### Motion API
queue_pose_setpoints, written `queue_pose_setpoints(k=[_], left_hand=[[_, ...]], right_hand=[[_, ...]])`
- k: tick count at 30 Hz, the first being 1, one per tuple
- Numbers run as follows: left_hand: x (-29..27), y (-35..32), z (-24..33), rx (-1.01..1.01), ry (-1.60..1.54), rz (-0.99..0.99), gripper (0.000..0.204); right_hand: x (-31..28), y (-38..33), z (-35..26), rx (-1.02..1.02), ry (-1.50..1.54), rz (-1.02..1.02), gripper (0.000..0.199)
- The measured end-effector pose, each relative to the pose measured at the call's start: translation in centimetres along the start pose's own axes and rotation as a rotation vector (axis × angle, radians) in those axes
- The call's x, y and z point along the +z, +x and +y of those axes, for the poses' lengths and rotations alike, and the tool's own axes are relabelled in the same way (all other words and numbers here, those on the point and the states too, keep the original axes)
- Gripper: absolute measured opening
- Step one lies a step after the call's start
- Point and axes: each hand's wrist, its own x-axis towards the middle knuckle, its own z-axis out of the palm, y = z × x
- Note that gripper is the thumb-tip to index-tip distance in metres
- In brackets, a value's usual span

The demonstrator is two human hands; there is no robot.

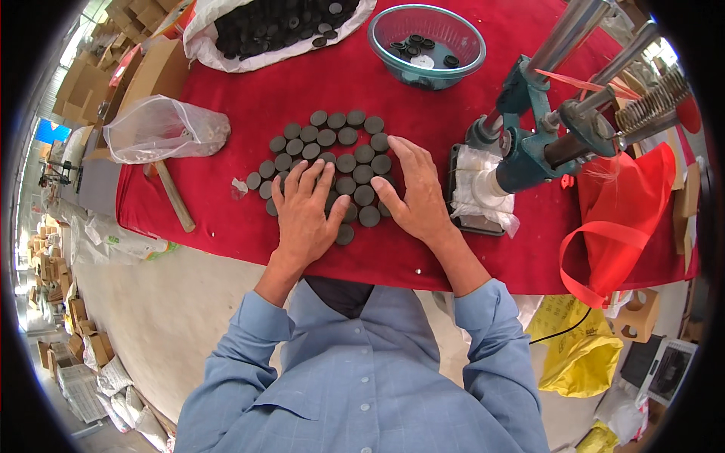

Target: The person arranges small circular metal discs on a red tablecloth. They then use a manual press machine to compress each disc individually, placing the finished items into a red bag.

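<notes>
Many round black discs (346, 163) lie flat in one layer on the red tablecloth, bunched in front of me. My left hand (306, 208) rests palm down over the left and lower part of the bunch, its fingers stretched out and hiding some discs. At the bunch's right edge is my right hand (414, 185), fingers extended and thumb spread, its fingertips touching or close beside the outer discs. Neither hand grips anything.
A green hand press (529, 143) stands at right, a red bag (627, 219) beside it. Behind are a teal plastic bowl (427, 45) with black parts and a white sack (279, 60) of discs. To the left lie a clear plastic bag (166, 132) and a hammer (175, 198).
</notes>
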Motion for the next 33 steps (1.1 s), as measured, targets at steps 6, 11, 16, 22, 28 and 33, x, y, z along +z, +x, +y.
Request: queue_pose_setpoints(k=[6, 11, 16, 22, 28, 33], left_hand=[[0.1, 0.4, -1.8, -0.024, 0.048, 0.015, 0.070], [0.5, 0.3, -1.7, -0.036, 0.053, 0.022, 0.067], [0.6, 0.5, -2.0, -0.019, 0.080, 0.037, 0.064], [-0.2, 2.4, -3.8, 0.013, -0.072, 0.104, 0.063], [0.5, 7.2, -6.1, 0.059, 0.009, -0.054, 0.061], [1.9, 7.7, -6.9, 0.093, 0.026, -0.123, 0.060]], right_hand=[[0.0, 0.1, 0.4, 0.011, 0.026, 0.026, 0.062], [0.1, -0.1, 0.4, 0.016, 0.020, 0.025, 0.058], [0.4, -0.1, 0.5, 0.019, 0.036, 0.051, 0.055], [0.4, 0.1, 1.0, 0.061, 0.057, 0.113, 0.050], [0.4, 0.2, 1.1, 0.064, 0.060, 0.116, 0.047], [0.5, 0.2, 1.1, 0.094, 0.106, 0.132, 0.043]])
